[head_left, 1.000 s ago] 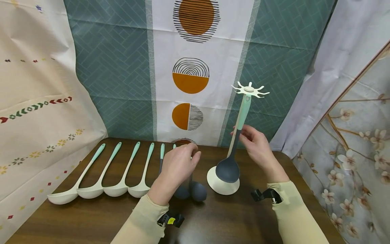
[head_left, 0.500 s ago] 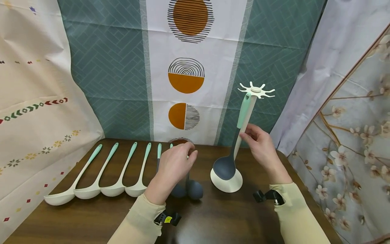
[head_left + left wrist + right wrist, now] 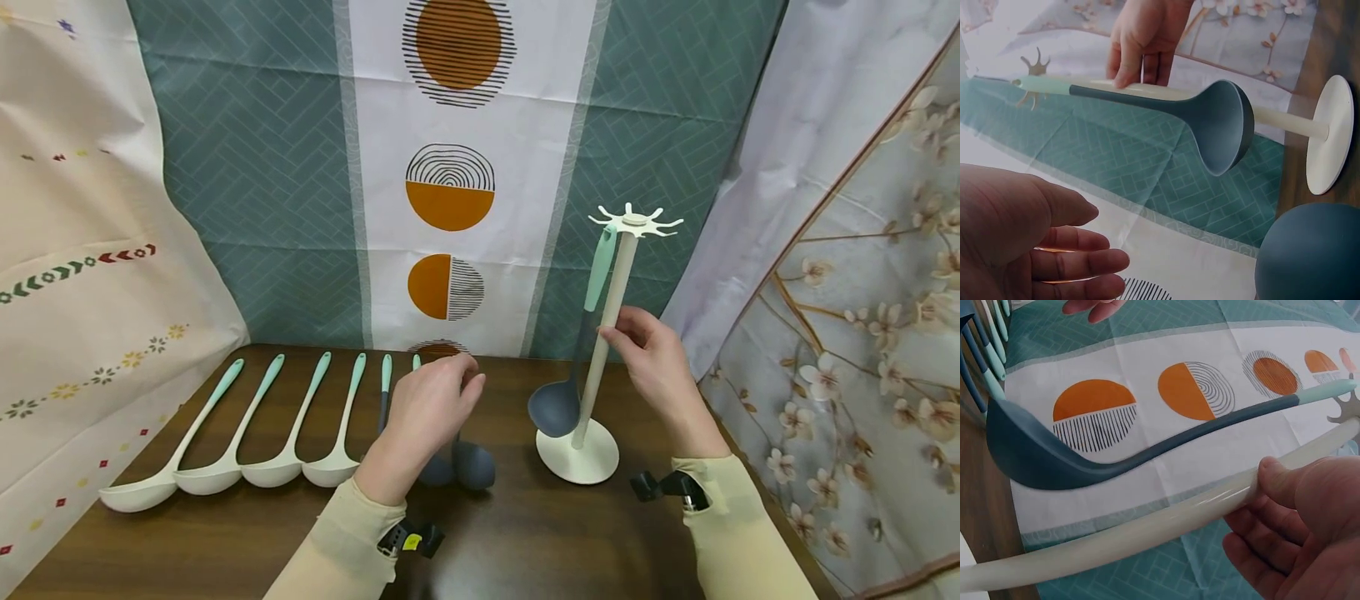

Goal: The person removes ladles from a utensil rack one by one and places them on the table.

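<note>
A cream utensil stand has a round base and a crown of several curved hooks on top. From one hook hangs a ladle with a dark bowl and mint handle, left of the pole. My right hand holds the pole at about mid-height between thumb and fingers; the right wrist view shows this pinch on the pole. My left hand is held over the dark ladles on the table, holding nothing. In the left wrist view the fingers of the left hand lie loosely extended.
Several cream ladles with mint handles, such as the leftmost ladle, lie in a row on the dark wooden table. Dark ladles lie right of them, partly hidden by my left arm. A patterned curtain hangs behind.
The stand has turned, so its hanging ladle has swung from in front of the pole to its left side. The base has shifted right. My left hand stays over the dark ladles.
</note>
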`<move>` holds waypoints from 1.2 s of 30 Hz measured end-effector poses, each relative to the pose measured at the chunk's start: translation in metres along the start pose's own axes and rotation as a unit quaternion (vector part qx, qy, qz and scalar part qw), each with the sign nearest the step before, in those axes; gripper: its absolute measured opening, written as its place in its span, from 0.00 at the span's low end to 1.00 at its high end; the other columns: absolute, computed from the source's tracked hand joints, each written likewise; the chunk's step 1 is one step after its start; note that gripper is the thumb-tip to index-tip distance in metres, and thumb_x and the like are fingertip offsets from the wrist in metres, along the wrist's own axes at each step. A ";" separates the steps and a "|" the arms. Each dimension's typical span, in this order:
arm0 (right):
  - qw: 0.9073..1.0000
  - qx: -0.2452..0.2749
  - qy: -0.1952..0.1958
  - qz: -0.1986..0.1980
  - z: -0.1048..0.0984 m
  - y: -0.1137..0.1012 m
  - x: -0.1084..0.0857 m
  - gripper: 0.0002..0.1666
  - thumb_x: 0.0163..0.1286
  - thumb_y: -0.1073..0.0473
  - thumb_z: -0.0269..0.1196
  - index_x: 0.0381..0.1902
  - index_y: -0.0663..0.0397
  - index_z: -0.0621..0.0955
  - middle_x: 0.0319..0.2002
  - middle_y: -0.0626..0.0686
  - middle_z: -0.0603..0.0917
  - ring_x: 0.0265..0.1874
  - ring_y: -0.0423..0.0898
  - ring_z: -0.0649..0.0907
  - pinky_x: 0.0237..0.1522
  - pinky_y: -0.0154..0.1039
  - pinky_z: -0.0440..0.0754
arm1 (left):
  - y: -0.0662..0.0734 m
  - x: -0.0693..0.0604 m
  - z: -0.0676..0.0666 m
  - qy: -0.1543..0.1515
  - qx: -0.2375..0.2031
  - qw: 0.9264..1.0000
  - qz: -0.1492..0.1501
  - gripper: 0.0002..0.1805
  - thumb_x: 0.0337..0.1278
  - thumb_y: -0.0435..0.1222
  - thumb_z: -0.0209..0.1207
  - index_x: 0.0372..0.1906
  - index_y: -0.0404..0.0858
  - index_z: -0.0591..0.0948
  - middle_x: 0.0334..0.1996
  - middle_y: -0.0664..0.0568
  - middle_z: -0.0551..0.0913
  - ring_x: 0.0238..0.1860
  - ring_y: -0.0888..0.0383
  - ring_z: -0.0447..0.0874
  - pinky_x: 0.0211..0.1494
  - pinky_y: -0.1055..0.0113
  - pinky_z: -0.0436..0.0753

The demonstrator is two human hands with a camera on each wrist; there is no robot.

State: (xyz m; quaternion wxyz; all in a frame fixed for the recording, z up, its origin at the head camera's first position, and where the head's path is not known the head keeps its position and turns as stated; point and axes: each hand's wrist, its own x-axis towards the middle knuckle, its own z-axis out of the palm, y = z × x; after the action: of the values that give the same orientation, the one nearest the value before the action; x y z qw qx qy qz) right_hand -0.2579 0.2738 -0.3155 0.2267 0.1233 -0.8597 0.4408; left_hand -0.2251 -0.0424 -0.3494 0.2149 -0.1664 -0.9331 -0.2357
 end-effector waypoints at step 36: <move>0.994 -0.062 0.086 0.031 -0.049 0.016 -0.033 0.18 0.82 0.54 0.70 0.61 0.60 0.86 0.48 0.59 0.90 0.41 0.33 0.84 0.46 0.25 0.78 | 0.074 0.031 0.045 -0.021 -0.125 0.989 0.073 0.27 0.82 0.49 0.64 0.76 0.42 0.80 0.68 0.48 0.84 0.68 0.48 0.84 0.66 0.48 0.84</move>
State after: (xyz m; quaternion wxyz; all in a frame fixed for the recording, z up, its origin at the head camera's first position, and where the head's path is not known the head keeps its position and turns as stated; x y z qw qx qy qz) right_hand -0.2227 0.3233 -0.3182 0.2933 0.0440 -0.8663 0.4020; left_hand -0.2354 0.0493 -0.3434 0.1891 -0.2651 -0.8858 -0.3306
